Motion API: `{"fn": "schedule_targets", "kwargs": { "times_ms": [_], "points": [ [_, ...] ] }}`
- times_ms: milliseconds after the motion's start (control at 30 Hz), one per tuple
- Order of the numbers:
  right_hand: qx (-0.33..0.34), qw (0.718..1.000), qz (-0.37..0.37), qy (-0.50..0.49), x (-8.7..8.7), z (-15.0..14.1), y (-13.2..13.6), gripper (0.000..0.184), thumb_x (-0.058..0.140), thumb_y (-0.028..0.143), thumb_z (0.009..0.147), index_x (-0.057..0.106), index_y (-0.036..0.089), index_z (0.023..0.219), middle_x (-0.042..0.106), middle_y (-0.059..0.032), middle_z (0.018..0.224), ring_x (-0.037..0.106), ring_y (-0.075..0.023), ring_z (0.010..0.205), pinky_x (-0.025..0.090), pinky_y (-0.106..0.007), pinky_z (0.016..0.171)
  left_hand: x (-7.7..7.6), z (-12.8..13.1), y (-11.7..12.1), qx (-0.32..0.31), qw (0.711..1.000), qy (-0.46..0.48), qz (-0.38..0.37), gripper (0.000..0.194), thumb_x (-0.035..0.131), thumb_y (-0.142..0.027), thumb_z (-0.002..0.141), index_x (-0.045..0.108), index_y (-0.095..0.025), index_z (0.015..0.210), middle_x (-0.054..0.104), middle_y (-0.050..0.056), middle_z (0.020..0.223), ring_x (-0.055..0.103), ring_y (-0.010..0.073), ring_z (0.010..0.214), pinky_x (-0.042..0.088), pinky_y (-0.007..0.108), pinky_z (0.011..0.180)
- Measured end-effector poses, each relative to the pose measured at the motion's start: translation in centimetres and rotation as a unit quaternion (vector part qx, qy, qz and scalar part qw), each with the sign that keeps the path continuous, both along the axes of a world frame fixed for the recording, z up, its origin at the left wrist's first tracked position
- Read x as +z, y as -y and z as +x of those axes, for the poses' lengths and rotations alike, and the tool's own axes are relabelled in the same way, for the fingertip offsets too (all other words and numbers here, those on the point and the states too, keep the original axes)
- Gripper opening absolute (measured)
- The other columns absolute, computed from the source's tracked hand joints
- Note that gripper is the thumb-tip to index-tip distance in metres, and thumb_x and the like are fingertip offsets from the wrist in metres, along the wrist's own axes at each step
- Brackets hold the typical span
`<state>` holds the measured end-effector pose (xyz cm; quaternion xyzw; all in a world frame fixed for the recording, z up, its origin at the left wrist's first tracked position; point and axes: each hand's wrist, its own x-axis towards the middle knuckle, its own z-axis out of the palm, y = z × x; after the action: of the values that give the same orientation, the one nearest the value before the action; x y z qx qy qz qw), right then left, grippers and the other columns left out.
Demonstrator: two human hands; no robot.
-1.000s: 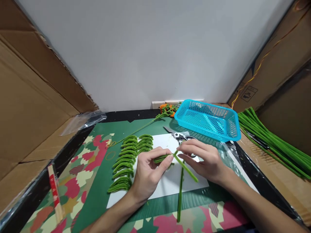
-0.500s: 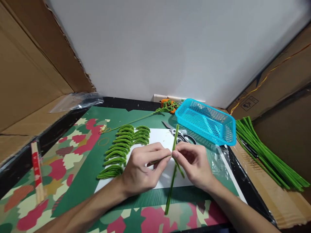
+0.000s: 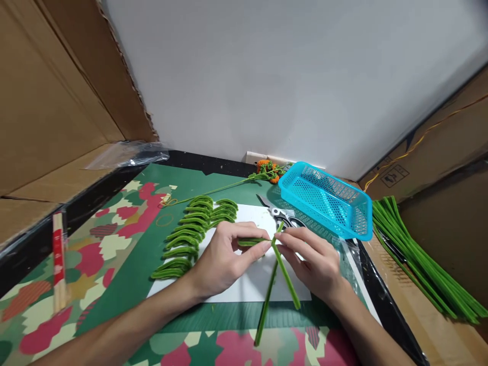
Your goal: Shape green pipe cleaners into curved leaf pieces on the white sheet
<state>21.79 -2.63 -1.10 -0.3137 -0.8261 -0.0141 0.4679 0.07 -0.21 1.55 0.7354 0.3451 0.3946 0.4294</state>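
My left hand [image 3: 224, 256] pinches a folded green pipe-cleaner loop [image 3: 252, 242] between thumb and fingers. My right hand [image 3: 312, 262] pinches the long green pipe cleaner [image 3: 284, 274] right where it meets the loop; its two ends cross and trail down toward me over the white sheet [image 3: 247, 282]. Both hands hover just above that sheet. To the left of my left hand lie several finished green loops [image 3: 190, 231] in two rows.
Scissors [image 3: 282, 216] lie behind my hands, with a turquoise basket [image 3: 328, 199] beyond them. A bundle of long green pipe cleaners [image 3: 419, 259] lies at the right. An orange flower on a stem [image 3: 267, 170] rests by the wall. Wrapped chopsticks [image 3: 58, 262] lie at the left.
The long pipe cleaner's upper end, which stood up behind my fingers, has been turned down; both ends now cross below my hands. The hands stayed together over the white sheet.
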Motion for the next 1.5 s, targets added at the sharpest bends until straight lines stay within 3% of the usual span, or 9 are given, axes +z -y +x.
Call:
{"fn": "schedule_targets", "kwargs": {
  "times_ms": [233,333,467,800,967,1033,1167,1233,1500],
  "points": [
    [0.026,0.999,0.026,0.006,-0.5,-0.6,0.8,0.027,0.058,0.002,0.096,0.07,0.012,0.118,0.072,-0.0127,0.095,0.067,-0.0183,0.079,0.054,-0.029,0.065,-0.2,-0.2,0.3,-0.03,0.999,-0.005,0.021,0.019,0.067,-0.022,0.095,0.082,-0.015,0.086,0.07,0.005,0.073,0.059,0.0141,0.066,0.043,0.025,0.059],
    [0.03,0.984,-0.149,-0.087,0.3,-1.4,1.2,0.016,0.06,0.007,0.098,0.073,0.016,0.099,0.068,-0.0068,0.085,0.06,-0.0154,0.072,0.049,-0.027,0.061,-0.3,-0.4,0.6,-0.031,0.993,-0.026,0.11,0.02,0.064,-0.018,0.095,0.081,-0.015,0.087,0.07,0.006,0.073,0.058,0.0133,0.062,0.041,0.025,0.055],
    [0.069,0.894,-0.403,-0.18,1.3,-1.9,1.1,0.026,0.063,0.025,0.101,0.069,0.018,0.077,0.058,-0.001,0.071,0.051,-0.0135,0.064,0.041,-0.025,0.056,-0.4,-0.5,0.7,-0.01,0.978,-0.048,0.201,0.021,0.061,-0.017,0.095,0.081,-0.017,0.088,0.07,0.007,0.073,0.059,0.0142,0.061,0.044,0.026,0.056],
    [-0.026,0.915,-0.342,-0.213,0.3,-1.1,0.6,0.025,0.063,0.034,0.101,0.061,0.02,0.08,0.054,-0.0001,0.075,0.048,-0.0146,0.068,0.038,-0.028,0.06,-1.0,0.3,-0.1,0.005,0.97,0.103,-0.222,0.039,0.067,-0.049,0.095,0.07,-0.014,0.079,0.058,-0.001,0.055,0.047,0.0091,0.042,0.033,0.02,0.04],
    [-0.015,0.911,-0.353,-0.213,0.1,-1.0,0.3,0.027,0.063,0.036,0.1,0.067,0.018,0.081,0.059,-0.002,0.077,0.049,-0.0145,0.069,0.038,-0.028,0.062,-1.7,0.5,-0.3,-0.004,0.957,0.102,-0.271,0.038,0.07,-0.052,0.093,0.069,-0.015,0.081,0.053,-0.003,0.052,0.045,0.0085,0.039,0.028,0.019,0.038],
    [0.011,0.873,-0.412,-0.26,0.1,-1.2,0.0,0.032,0.067,0.039,0.097,0.068,0.017,0.075,0.057,-0.0008,0.069,0.047,-0.0125,0.062,0.034,-0.027,0.057,-1.5,0.4,-0.3,-0.007,0.973,0.068,-0.22,0.035,0.07,-0.047,0.094,0.073,-0.015,0.08,0.055,-0.002,0.053,0.046,0.0091,0.042,0.033,0.021,0.041],
    [0.119,0.687,-0.609,-0.378,0.0,-1.3,-0.9,0.04,0.072,0.048,0.09,0.067,0.015,0.067,0.049,0.0042,0.05,0.031,-0.0069,0.041,0.022,-0.024,0.043,-0.9,-0.5,-0.4,0.022,0.999,-0.03,0.019,0.027,0.069,-0.029,0.096,0.078,-0.017,0.074,0.065,0.003,0.065,0.056,0.0127,0.06,0.044,0.024,0.058],
    [0.148,0.64,-0.648,-0.386,0.1,-1.1,-1.2,0.039,0.076,0.05,0.086,0.07,0.014,0.07,0.052,0.0037,0.051,0.033,-0.0064,0.039,0.022,-0.023,0.04,-0.7,-0.9,-0.6,0.034,0.994,-0.057,0.086,0.022,0.069,-0.025,0.095,0.08,-0.018,0.078,0.069,0.004,0.072,0.059,0.0141,0.066,0.045,0.024,0.06],
    [0.081,0.798,-0.483,-0.352,0.8,-0.6,-1.0,0.029,0.081,0.045,0.087,0.079,0.019,0.075,0.067,-0.0026,0.076,0.057,-0.0143,0.072,0.045,-0.026,0.064,-1.9,-0.3,-0.4,0.036,0.988,0.047,-0.144,0.024,0.071,-0.041,0.095,0.075,-0.019,0.102,0.065,0.001,0.069,0.058,0.013,0.058,0.043,0.019,0.045]
  ]
}}
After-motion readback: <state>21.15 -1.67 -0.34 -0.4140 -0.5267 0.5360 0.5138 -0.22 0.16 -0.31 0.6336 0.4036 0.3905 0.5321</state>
